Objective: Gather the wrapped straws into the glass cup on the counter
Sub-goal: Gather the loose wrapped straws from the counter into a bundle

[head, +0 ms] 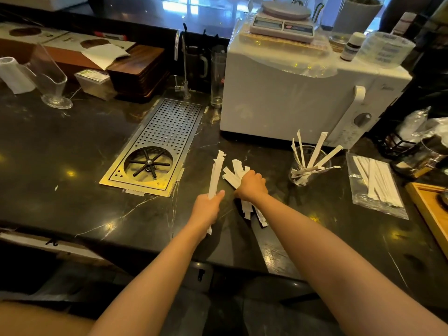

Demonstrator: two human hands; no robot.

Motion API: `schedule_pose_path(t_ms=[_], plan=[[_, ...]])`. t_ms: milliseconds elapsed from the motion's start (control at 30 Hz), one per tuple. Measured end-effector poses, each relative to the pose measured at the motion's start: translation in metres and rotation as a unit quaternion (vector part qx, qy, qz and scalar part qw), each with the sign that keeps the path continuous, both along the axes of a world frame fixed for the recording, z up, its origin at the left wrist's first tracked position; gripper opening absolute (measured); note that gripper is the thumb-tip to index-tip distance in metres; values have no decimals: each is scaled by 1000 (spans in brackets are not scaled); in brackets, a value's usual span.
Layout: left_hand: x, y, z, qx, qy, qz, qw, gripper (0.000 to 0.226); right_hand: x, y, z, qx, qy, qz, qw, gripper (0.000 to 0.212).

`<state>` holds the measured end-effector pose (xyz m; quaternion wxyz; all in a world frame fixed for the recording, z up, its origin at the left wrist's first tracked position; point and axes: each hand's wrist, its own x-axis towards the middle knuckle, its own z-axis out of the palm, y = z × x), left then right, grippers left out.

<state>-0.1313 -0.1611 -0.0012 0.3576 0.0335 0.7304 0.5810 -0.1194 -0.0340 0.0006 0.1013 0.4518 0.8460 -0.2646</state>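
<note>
On the dark marble counter a short glass cup (309, 166) holds several white paper-wrapped straws that lean out of it to the right. My left hand (208, 207) is closed around a few wrapped straws (215, 175) that stick up and away from me. My right hand (252, 184), just left of the cup, is closed around a fanned bunch of wrapped straws (234, 174); their lower ends (252, 213) poke out under my wrist against the counter.
A clear plastic bag with more wrapped straws (377, 183) lies right of the cup. A white microwave (303, 93) stands behind it. A steel rinser tray (157, 146) is set in the counter to the left. A wooden tray (431, 207) sits at the right edge.
</note>
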Motion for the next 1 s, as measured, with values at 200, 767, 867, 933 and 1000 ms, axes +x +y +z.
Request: schedule_pose_path(t_ms=[200,767,867,933,1000], plan=[[2,2,1,7,-2,-7,1000,22,8,5,0,13,-10,25,1000,48],[12,5,3,-2,0,0,1000,22,36,8,1,57,-23,103,993,32],[13,8,6,9,1,3,1000,24,37,11,9,27,16,92,995,30],[15,12,10,23,-2,10,1000,25,37,15,18,-5,52,70,996,30],[17,16,14,36,2,9,999,25,38,21,28,-52,107,43,992,30]])
